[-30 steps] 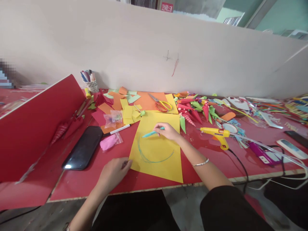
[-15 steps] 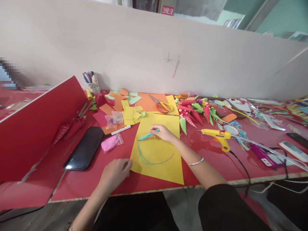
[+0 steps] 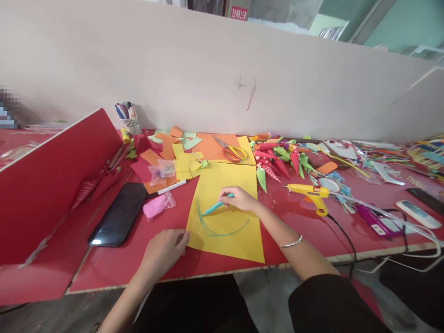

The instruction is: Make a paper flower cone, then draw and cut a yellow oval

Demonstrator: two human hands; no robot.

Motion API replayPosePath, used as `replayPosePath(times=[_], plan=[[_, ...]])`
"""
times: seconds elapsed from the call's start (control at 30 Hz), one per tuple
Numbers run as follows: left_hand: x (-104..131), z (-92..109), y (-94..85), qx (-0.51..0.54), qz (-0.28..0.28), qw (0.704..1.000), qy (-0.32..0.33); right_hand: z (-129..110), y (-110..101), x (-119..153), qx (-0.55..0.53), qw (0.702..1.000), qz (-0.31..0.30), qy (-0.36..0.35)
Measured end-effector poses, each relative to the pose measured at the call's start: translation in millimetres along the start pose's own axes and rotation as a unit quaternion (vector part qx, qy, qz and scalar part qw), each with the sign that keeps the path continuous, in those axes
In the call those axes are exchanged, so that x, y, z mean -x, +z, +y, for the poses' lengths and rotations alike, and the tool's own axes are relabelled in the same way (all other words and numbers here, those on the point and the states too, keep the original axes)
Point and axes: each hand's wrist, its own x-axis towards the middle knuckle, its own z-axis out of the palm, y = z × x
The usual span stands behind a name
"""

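Note:
A large yellow sheet [image 3: 229,178] lies on the red table, with a curved teal line drawn across its lower half. My right hand [image 3: 237,199] is closed around a teal pen [image 3: 218,205], whose tip meets the sheet at the left part of the curve. At the sheet's lower left corner rests my left hand [image 3: 168,249], its fingers curled; what they hold, if anything, is hidden. A white marker [image 3: 172,187] and a pink packet [image 3: 156,206] lie left of the sheet.
Scissors [image 3: 233,152] lie on paper behind the sheet. Right of it are a yellow glue gun [image 3: 314,194] with a cord and a pile of small felt cones [image 3: 277,157]. A black phone [image 3: 120,215], an upright red board [image 3: 52,185] and a pen cup [image 3: 132,125] stand left.
My right hand and the teal pen have moved down a little, the pen tip shifting toward me along the left of the curve. The left hand keeps its place at the sheet's corner.

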Motion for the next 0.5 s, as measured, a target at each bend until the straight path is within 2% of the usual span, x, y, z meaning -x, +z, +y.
replayPosePath(times=[0.07, 0.17, 0.33, 0.5], plan=[[0.6, 0.4, 1.1, -0.005, 0.003, 1.0, 0.004, 1.1, 4.3, -3.2, -0.002, 1.0, 0.0, -0.002], [1.7, 0.7, 2.2, -0.004, 0.006, 1.0, 0.008, 5.9, 6.6, -15.5, 0.004, 0.999, 0.039, -0.011], [4.2, 2.3, 1.6, 0.004, 0.006, 1.0, -0.003, 16.7, -0.8, -34.5, 0.033, 0.983, 0.182, -0.017], [6.3, 3.6, 1.6, 0.007, 0.004, 1.0, -0.015, 21.7, -18.0, -24.8, 0.067, 0.951, 0.3, -0.003]])
